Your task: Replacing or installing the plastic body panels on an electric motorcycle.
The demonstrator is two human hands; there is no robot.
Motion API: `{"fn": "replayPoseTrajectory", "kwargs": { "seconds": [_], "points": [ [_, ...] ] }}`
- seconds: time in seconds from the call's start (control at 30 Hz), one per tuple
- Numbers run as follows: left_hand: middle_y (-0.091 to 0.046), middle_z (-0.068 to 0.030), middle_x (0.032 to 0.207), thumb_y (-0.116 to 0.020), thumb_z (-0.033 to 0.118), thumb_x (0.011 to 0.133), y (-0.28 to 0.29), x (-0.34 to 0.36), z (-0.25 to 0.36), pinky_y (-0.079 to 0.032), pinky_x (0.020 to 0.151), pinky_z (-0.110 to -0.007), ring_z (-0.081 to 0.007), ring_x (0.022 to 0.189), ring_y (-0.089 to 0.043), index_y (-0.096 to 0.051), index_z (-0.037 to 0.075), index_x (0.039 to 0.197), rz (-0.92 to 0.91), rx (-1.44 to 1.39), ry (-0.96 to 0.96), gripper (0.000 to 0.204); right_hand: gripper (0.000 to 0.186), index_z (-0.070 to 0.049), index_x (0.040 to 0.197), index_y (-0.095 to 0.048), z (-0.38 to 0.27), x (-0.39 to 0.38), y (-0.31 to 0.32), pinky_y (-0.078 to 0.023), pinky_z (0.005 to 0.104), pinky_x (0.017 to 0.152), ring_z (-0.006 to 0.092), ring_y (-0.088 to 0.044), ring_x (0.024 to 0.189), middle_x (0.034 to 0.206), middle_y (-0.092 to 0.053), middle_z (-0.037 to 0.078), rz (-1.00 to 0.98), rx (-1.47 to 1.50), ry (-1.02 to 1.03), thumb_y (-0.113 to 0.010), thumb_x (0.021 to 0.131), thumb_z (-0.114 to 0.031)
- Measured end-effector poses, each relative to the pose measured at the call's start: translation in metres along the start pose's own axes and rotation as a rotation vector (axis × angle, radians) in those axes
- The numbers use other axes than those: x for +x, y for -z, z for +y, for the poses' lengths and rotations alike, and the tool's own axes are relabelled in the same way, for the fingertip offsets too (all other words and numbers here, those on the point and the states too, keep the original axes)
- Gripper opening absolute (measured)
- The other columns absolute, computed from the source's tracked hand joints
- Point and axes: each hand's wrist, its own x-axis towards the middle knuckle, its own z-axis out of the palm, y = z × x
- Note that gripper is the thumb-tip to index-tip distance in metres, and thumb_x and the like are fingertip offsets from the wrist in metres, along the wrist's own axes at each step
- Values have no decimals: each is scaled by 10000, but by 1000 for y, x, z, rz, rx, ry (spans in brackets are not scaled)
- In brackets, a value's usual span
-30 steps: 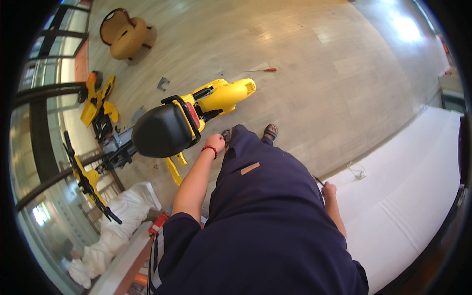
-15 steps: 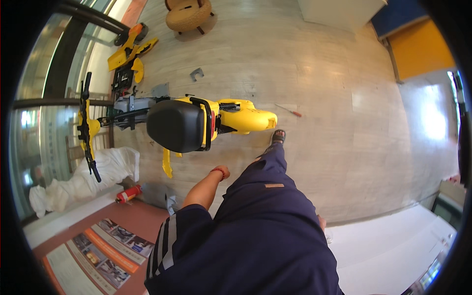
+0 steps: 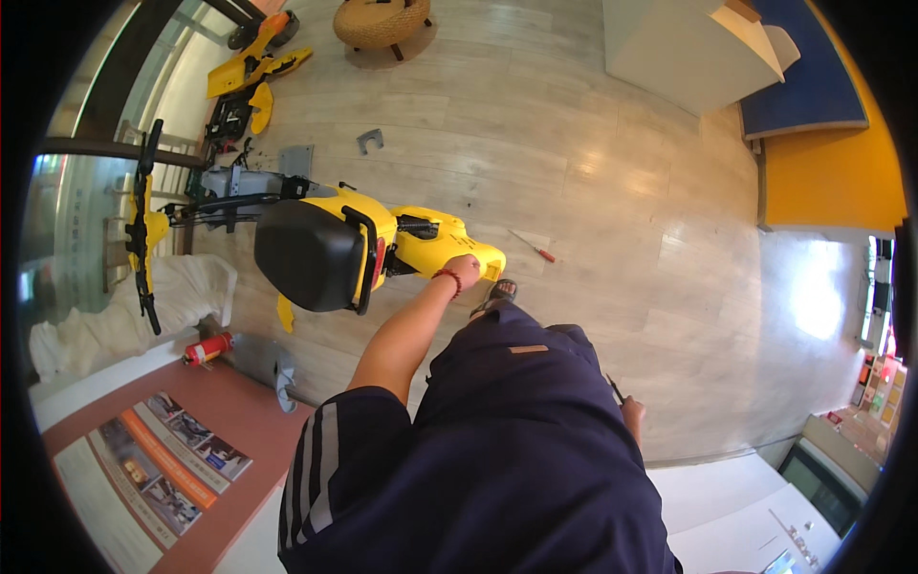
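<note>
My left hand (image 3: 464,271), with a red bracelet at the wrist, is closed in a loose fist. It overlaps the yellow tail section (image 3: 435,247) of a partly stripped scooter; whether it touches it I cannot tell. Nothing sticks out of that fist. Low on the other side of my body, my right hand (image 3: 633,415) is closed around a thin dark pointed tool (image 3: 615,388), whose kind does not show. The scooter has a black seat (image 3: 311,255) and bare black handlebars (image 3: 145,230). A red-handled screwdriver (image 3: 544,254) lies on the floor behind the tail.
Yellow body panels (image 3: 251,72) lie by the window wall. A grey bracket-shaped part (image 3: 370,142) rests on the floor. A red fire extinguisher (image 3: 207,348), a wicker stool (image 3: 381,23), a white cabinet (image 3: 679,57) and a white counter (image 3: 712,493) stand around the room.
My left hand has swung forward to the scooter's tail. My right hand has come further into view, showing the dark tool. The whole view has turned and shifted somewhat to the right.
</note>
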Motion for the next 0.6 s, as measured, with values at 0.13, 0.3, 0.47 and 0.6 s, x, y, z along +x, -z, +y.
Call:
{"fn": "replayPoseTrajectory", "kwargs": {
  "seconds": [0.13,0.3,0.47,0.6],
  "points": [
    [-616,-206,1023,-448,221,833,11,-10,-15,-461,847,-397,-339,971,-591,-634,22,1001,-28,41,180,320,201,13,719,-523,-39,23,1,-353,300,337,169,-458,379,523,-489,73,-33,-101,53,-498,793,-172],
    [-617,-235,1006,-467,162,784,-6,-63,-43,-468,829,-400,-358,965,-601,-649,-5,961,-118,140,523,304,175,16,720,-533,-93,66,13,-360,309,342,175,-464,382,518,-487,73,-87,-268,113,-518,764,-153],
    [-625,-231,989,-468,146,762,-52,-83,-15,-469,828,-399,-347,953,-610,-658,-15,940,-276,-3,838,306,153,18,722,-542,-159,126,44,-368,318,348,181,-470,385,513,-485,73,-123,-398,182,-539,735,-134],
    [-626,-228,983,-473,186,779,-87,-58,65,-469,825,-404,-347,952,-608,-651,-7,961,-271,-58,777,320,140,20,723,-550,-222,188,80,-374,326,352,186,-474,387,509,-484,73,-125,-427,223,-555,712,-119]
  ]
}}
